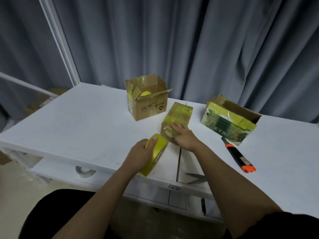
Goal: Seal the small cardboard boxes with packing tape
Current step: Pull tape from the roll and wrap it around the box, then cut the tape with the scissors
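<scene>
Scissors [196, 178] sit at the near edge of the bench [82, 121], half under the right forearm. Just past that, left hand [144, 153] is wrapped round the yellow tape roll [156, 153], thumb on top, roll tilted on edge. Right hand [183, 135] lies flat with fingers spread on the small box [177, 118], which is mid-bench and already striped with yellow tape. Looks like the smoothing-down step on this box, with the roll pulled back toward the body. Next up is probably cutting the strip, so the cutter [239, 155] off to the right is handy. Further back, an open box [147, 99] and a green box [227, 120] both have flaps up, not sealed.
</scene>
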